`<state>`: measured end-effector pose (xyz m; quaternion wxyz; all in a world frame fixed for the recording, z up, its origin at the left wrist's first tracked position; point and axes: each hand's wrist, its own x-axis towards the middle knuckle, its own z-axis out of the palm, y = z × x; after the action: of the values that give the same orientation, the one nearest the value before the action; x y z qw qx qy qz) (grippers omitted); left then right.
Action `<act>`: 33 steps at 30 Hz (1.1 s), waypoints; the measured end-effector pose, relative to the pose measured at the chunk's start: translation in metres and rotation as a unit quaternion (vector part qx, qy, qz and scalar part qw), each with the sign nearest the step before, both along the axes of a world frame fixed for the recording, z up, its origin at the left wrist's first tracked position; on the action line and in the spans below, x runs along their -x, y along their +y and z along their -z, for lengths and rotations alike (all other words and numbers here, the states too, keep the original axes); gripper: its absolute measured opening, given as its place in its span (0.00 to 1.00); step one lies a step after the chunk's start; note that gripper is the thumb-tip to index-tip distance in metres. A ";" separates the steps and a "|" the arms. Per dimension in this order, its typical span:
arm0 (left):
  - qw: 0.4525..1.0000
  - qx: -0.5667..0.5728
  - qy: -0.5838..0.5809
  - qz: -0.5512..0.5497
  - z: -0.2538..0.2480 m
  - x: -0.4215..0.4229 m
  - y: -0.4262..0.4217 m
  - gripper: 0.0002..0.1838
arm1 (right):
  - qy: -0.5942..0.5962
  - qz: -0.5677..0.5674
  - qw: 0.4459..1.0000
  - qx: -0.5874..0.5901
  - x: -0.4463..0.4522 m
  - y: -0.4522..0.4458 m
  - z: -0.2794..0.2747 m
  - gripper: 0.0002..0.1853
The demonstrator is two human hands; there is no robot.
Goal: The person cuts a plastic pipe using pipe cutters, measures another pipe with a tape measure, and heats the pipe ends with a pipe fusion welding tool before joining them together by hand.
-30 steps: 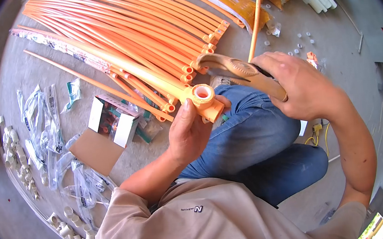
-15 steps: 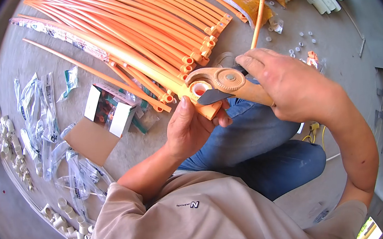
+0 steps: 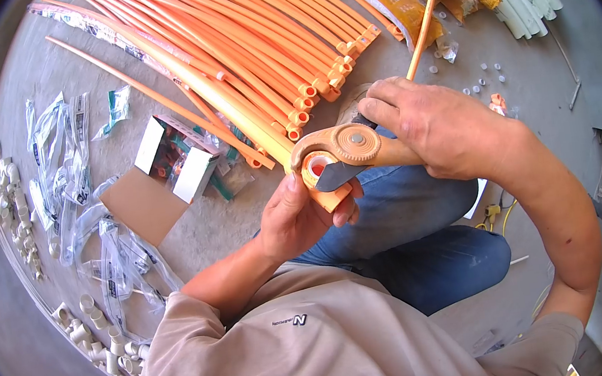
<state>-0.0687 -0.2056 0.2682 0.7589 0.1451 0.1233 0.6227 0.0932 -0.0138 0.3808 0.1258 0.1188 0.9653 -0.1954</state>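
– Grip first: what does the left hand (image 3: 286, 216) have?

– It holds a blocky orange plastic fitting (image 3: 330, 199) at the near end of a long, thick orange plastic pipe (image 3: 247, 116). The thumb lies along its left side and fingertips curl out on the right, probably to stop it twisting.

– And the right hand (image 3: 451, 124)?

– Wrapped round a tan-handled cutter with a ridged round disc (image 3: 357, 143). It comes in from the right, seemingly so the fingers are clear of the dark pointed blade (image 3: 337, 177).

– Where does the tool meet the fitting?

– Its curved hook goes around the far side of the round, white-lined socket (image 3: 312, 162), and the blade lies at the near right. The socket faces up, perhaps so its rim is easy to see. Whether the blade bites, I cannot tell.

– Why does the pipe point far left?

– Presumably its length needs that room, near the bundle of slim orange plastic pipes (image 3: 260, 35).

– And left of the hands?

– A white cardboard box with a brown flap (image 3: 147, 207), likely within reach.
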 end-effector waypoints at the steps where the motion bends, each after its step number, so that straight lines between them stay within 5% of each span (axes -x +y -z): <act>1: 1.000 0.000 0.000 -0.001 -0.001 0.000 -0.002 0.31 | -0.004 -0.004 1.000 -0.005 0.001 0.000 0.000 0.23; 6: 1.000 0.009 0.000 0.010 -0.004 0.003 -0.003 0.33 | 0.021 -0.013 0.999 -0.035 0.004 0.002 0.003 0.17; 8: 1.000 0.004 0.004 0.010 -0.004 0.004 -0.002 0.33 | -0.021 -0.004 1.000 -0.011 0.006 0.003 0.001 0.31; 33: 1.000 0.004 0.019 -0.005 -0.014 0.002 -0.004 0.30 | 0.027 -0.020 0.999 0.008 0.003 0.008 0.013 0.31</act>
<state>-0.0712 -0.2093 0.2825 0.7540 0.1529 0.1407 0.6232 0.0899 -0.0059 0.3683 0.1044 0.0934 0.9690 -0.2033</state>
